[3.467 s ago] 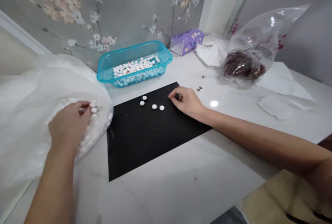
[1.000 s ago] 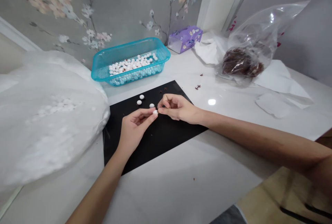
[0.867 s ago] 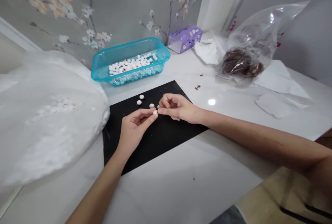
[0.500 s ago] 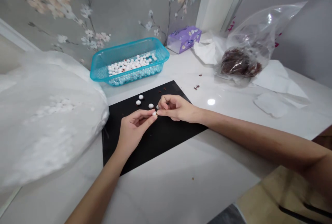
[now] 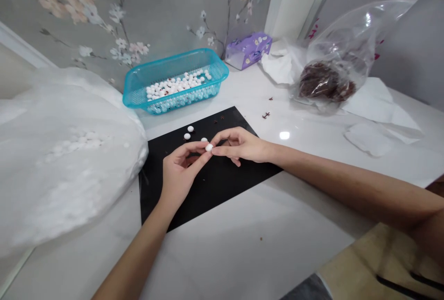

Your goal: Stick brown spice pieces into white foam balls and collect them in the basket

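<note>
Over the black mat [image 5: 194, 198], the thumb and index finger of my left hand [image 5: 178, 165] pinch a small white egg-shaped ball [image 5: 209, 147]. My right hand [image 5: 244, 145] meets it from the other side, thumb and index fingertip closed against the same ball. Its other fingers are curled underneath. Any small brown piece at the fingertips is too small to make out. Just behind the fingers lies another white ball [image 5: 204, 140], partly hidden. Two more white balls [image 5: 189, 132] rest on the mat to the left, and small brown star-like pieces [image 5: 219, 120] lie near its back edge.
A blue plastic basket [image 5: 138, 101] with many white balls stands behind the mat. At left bulges a white plastic bag [image 5: 104, 189] of balls. Back right are a purple tissue pack [image 5: 249, 51] and a clear bag of brown pieces [image 5: 322, 80]. Brown bits [image 5: 266, 115] lie on the white table [image 5: 222, 253].
The white ball now shows more fully between the fingertips of both hands. My right hand's lower fingers have loosened a little. The whole view has shifted slightly.
</note>
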A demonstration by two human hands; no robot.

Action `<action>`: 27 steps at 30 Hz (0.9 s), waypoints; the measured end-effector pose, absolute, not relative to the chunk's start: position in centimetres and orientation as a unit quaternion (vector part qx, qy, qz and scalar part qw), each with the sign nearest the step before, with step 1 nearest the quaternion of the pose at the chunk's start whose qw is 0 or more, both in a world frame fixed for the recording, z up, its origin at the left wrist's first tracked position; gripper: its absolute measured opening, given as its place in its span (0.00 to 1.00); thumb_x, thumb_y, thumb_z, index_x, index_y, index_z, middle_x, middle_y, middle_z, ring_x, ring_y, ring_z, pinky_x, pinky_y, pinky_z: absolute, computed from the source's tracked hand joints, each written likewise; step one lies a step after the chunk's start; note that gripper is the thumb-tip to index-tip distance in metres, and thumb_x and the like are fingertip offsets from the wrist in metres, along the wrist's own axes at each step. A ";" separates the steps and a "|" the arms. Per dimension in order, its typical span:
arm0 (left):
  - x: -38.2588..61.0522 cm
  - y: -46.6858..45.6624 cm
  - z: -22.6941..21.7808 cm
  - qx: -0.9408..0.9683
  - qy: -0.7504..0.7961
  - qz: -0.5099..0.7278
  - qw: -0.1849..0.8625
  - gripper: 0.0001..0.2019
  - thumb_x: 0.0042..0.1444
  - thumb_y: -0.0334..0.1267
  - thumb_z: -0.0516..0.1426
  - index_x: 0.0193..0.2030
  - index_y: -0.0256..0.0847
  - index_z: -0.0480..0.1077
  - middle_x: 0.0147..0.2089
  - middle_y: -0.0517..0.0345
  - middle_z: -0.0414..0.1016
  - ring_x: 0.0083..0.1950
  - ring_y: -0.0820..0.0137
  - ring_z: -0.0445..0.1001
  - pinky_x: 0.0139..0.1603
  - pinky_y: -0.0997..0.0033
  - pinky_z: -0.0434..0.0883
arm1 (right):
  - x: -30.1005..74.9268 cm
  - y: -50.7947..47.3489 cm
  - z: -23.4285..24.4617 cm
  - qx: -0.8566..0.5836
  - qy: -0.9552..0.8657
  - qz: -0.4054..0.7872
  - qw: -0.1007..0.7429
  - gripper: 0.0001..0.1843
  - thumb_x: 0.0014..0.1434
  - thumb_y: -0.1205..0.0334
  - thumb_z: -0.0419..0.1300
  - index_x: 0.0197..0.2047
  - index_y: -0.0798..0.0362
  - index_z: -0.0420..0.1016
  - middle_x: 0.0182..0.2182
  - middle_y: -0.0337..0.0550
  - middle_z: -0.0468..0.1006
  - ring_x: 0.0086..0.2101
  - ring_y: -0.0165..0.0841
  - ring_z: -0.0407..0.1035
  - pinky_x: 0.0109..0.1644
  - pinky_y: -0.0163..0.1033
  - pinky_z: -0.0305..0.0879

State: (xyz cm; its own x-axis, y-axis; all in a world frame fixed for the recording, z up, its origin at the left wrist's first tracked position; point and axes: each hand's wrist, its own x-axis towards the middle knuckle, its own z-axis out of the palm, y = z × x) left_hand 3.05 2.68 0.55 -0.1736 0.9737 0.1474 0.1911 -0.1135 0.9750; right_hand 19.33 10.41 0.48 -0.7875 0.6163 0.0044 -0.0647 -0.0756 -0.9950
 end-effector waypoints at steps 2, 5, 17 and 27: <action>3.0 2.7 0.6 0.538 0.545 0.529 0.365 0.08 0.46 0.37 0.63 0.36 0.43 0.76 0.41 0.55 0.77 0.43 0.67 0.74 0.41 0.70 0.72 | 19.3 10.4 0.3 -0.211 -0.639 0.695 0.254 0.14 0.51 0.57 0.63 0.37 0.58 0.72 0.23 0.33 0.70 0.15 0.18 0.58 0.14 0.27 0.59; 2.8 2.8 0.7 0.555 0.524 0.526 0.374 0.08 0.48 0.36 0.62 0.37 0.44 0.76 0.42 0.55 0.76 0.45 0.67 0.73 0.43 0.70 0.71 | 19.3 10.2 0.1 -0.227 -0.655 0.664 0.280 0.13 0.49 0.59 0.64 0.37 0.57 0.72 0.27 0.35 0.71 0.16 0.18 0.58 0.14 0.27 0.56; 2.0 3.0 0.2 0.534 0.512 0.506 0.444 0.06 0.48 0.34 0.62 0.34 0.45 0.78 0.36 0.61 0.79 0.41 0.70 0.75 0.45 0.73 0.69 | 19.4 8.6 -0.4 -0.185 -0.862 0.327 0.339 0.07 0.59 0.61 0.56 0.32 0.56 0.65 0.26 0.37 0.64 0.23 0.23 0.56 0.27 0.29 0.55; 1.7 3.2 0.7 0.535 0.525 0.449 0.487 0.05 0.49 0.36 0.62 0.34 0.45 0.78 0.37 0.61 0.80 0.41 0.71 0.76 0.45 0.77 0.69 | 19.5 8.5 -0.5 -0.169 -0.885 0.299 0.315 0.06 0.60 0.64 0.52 0.31 0.54 0.60 0.26 0.37 0.62 0.25 0.24 0.56 0.28 0.30 0.54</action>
